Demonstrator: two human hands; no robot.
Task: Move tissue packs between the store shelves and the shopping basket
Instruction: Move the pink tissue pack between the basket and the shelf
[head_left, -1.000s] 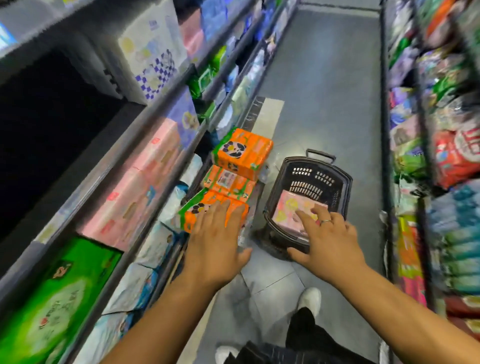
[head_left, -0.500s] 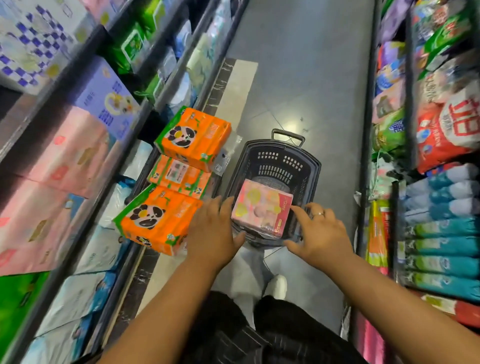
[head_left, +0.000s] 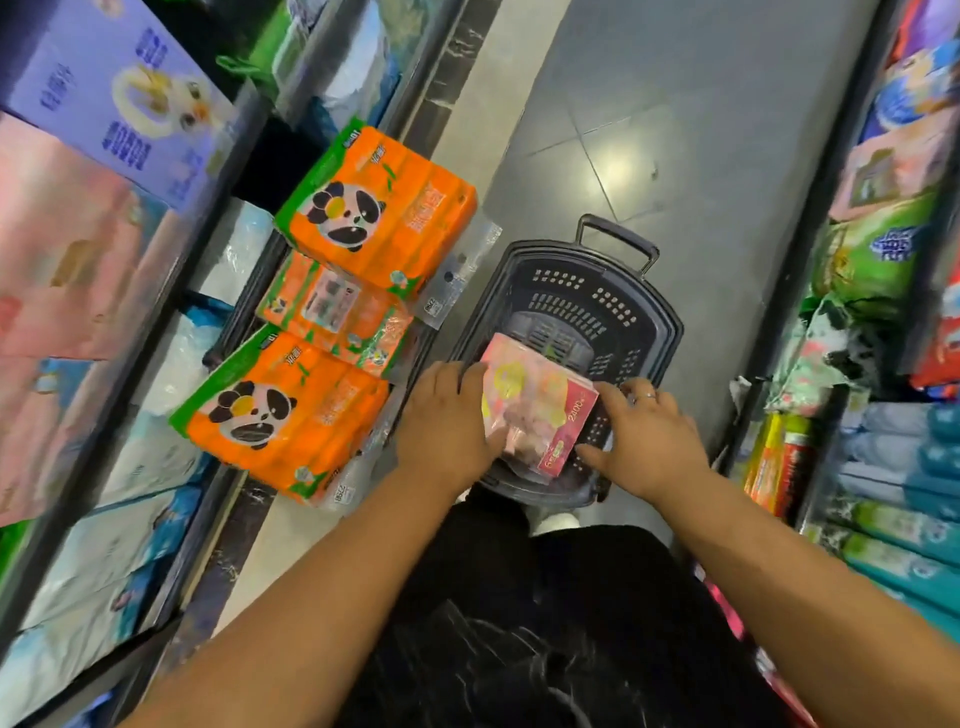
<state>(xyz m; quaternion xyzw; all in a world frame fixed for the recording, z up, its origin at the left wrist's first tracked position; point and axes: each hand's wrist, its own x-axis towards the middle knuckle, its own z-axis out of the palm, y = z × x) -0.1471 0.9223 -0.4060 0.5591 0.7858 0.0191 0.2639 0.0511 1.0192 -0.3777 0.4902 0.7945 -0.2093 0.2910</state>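
The pink plastic-wrapped tissue pack (head_left: 535, 400) at the near end of the dark grey perforated plastic basket (head_left: 654, 322) carries pale yellow discs, with a red band printed in yellow along its right side. Rows of small slots and holes pattern the basket's walls. At the front edge of the dark lower shelf (head_left: 236, 317), the far orange panda-print tissue bundle (head_left: 384, 213) and the near orange panda-print tissue bundle (head_left: 285, 410) have green borders and black-and-white pandas with a yellow patch. Between them lies a paler orange tissue bundle (head_left: 332, 312) with a pinkish label. The lavender cardboard box (head_left: 119, 98) above has dark blue lettering. The glossy tiled floor (head_left: 701, 130) is plain grey
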